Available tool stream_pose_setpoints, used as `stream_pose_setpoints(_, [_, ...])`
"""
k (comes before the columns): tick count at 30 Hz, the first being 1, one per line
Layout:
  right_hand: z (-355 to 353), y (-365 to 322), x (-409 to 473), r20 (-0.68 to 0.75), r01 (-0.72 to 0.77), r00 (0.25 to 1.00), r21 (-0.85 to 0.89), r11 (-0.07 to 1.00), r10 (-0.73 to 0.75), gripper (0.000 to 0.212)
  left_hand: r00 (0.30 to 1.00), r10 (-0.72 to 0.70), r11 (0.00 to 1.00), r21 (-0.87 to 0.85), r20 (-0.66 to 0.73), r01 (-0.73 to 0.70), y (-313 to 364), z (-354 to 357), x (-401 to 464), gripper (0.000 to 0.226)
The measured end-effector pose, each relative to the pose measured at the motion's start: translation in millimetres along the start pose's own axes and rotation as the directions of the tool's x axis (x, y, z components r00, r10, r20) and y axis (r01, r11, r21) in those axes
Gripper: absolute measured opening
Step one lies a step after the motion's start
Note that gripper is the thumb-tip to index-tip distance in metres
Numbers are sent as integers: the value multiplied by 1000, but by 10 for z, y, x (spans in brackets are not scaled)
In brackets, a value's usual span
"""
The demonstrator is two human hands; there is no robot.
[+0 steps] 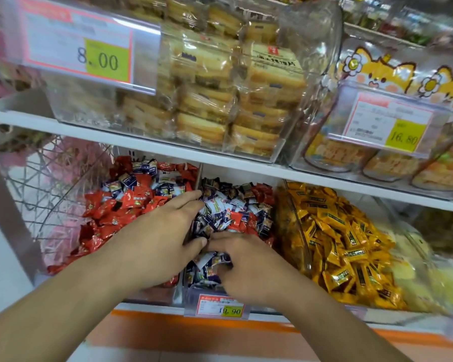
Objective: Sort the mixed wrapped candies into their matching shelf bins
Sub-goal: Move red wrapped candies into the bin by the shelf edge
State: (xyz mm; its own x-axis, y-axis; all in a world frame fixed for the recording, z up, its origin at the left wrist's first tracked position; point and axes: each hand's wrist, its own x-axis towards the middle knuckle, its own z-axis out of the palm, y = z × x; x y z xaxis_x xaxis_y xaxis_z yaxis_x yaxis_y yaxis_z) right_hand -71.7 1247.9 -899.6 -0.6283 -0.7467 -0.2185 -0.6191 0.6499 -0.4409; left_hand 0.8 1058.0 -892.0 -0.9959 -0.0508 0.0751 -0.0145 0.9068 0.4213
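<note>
Three clear bins stand on the lower shelf. The left bin (152,296) holds mostly red wrapped candies (107,220) with some blue-and-white ones (131,181) at the back. The middle bin (191,291) holds blue-and-white candies (220,207) mixed with a few red ones (235,223). My left hand (162,236) lies across the divider between these two bins, fingers stretched over the candies, thumb down. My right hand (243,265) digs into the front of the middle bin, its fingers curled into blue-and-white candies (212,259). Whether it holds one is hidden.
A bin of yellow wrapped candies (350,252) stands to the right. Price tags (220,309) hang on the shelf's front edge. The upper shelf (168,150) carries clear boxes of packaged bread slices (220,95) and snack jars (376,152). A wire basket (45,178) sits at the left.
</note>
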Motion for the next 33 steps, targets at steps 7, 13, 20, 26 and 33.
stream_pose_setpoints(7, [-249, 226, 74, -371, -84, 923, 56, 995, 99, 35, 1000, -10, 1000, 2, 4, 10, 32, -23, -3, 73])
stream_pose_setpoints(13, [-161, 504, 403, -322, -223, 924, -19, 975, 205, 60, 1000, 0, 1000, -15, -11, 0, 29, -29, -18, 72])
stream_pose_setpoints(20, [-110, 539, 436, -352, -264, 907, -43, 964, 232, 38, 1000, -20, 999, -32, 6, 20, 58, -47, -23, 74])
stream_pose_setpoints(26, [-108, 519, 415, -413, -265, 883, -50, 963, 222, 21, 999, -32, 999, -31, 20, 33, 95, -69, -34, 74])
stream_pose_setpoints(33, [-146, 523, 409, -462, -287, 858, -65, 956, 226, 22, 999, -27, 999, -30, 23, 27, 100, -75, -43, 74])
